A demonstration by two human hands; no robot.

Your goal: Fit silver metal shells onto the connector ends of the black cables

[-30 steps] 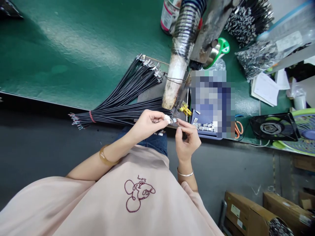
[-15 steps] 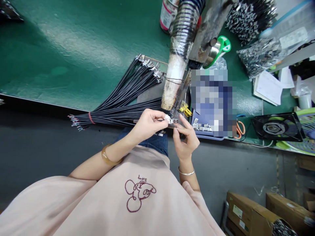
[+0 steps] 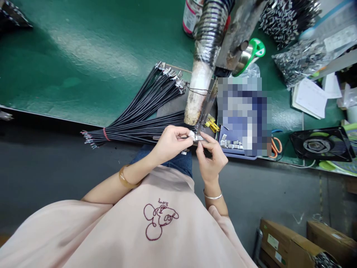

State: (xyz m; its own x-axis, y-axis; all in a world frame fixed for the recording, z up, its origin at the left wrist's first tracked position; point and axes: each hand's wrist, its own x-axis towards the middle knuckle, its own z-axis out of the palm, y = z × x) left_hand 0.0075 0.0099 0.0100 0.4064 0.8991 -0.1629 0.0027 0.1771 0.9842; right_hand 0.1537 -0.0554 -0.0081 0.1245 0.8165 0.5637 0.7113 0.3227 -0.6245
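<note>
My left hand [image 3: 170,142] is closed in a pinch on the end of a thin black cable, with a white finger cot on one fingertip. My right hand [image 3: 212,156] is closed on a small metal connector shell [image 3: 199,137] held against that cable end. Both hands meet just below the tip of a white-wrapped nozzle [image 3: 196,93] at the bench edge. A bundle of black cables [image 3: 139,123], tied with a red band, fans out on the green bench to the left.
A blue tray with several metal shells [image 3: 231,143] lies right of my hands. Bags of metal parts [image 3: 298,61], papers, orange scissors [image 3: 275,146] and a black fan [image 3: 320,143] crowd the right side. Cardboard boxes [image 3: 281,242] stand on the floor.
My right hand has moved left and up, bringing the metal shell onto the cable end held in my left hand. The view has shifted slightly.
</note>
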